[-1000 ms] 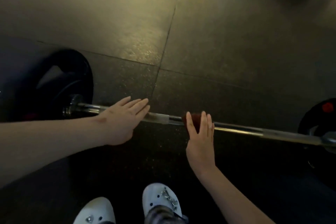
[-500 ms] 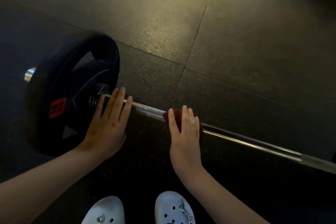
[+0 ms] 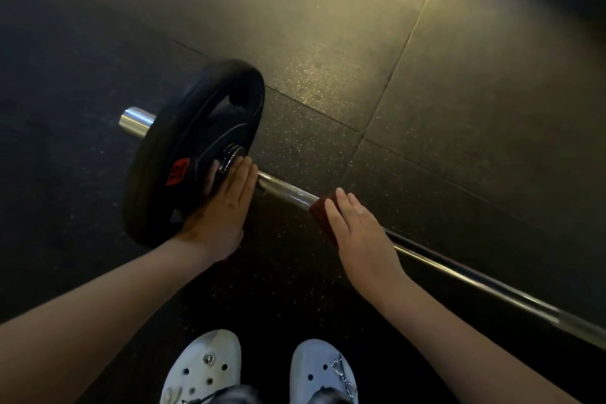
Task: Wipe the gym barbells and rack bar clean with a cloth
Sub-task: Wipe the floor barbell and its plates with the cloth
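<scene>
A barbell (image 3: pixel 288 192) lies on the dark rubber floor tiles (image 3: pixel 328 43), its shaft running from the centre left of the frame down to the lower right edge. At its near end a black weight plate (image 3: pixel 183 128) with a red label (image 3: pixel 177 171) stands on edge at centre left, and the chrome sleeve end (image 3: pixel 134 121) pokes out beyond it toward the left. The left hand (image 3: pixel 223 210) lies flat with its fingers straight and together, the tips resting against the shaft just beside the ribbed collar (image 3: pixel 231 154) and the inner face of the plate. It grips nothing, and its likely purpose is to brace the bar so it does not roll under the wiping. The right hand (image 3: pixel 360 236), a little lower right of centre, also has straight fingers, laid over a dark red cloth (image 3: pixel 319 207) and pressing it down onto the shaft. Whether the thumb hooks under the bar cannot be seen. The cloth sits on the shaft near the left hand, with a short bright stretch of knurled steel bare between the two. That suggests the wipe is working along this end of the bar. Two white clogs (image 3: pixel 203 367) show at the bottom edge, toes pointing at the barbell. No rack bar is in view.
</scene>
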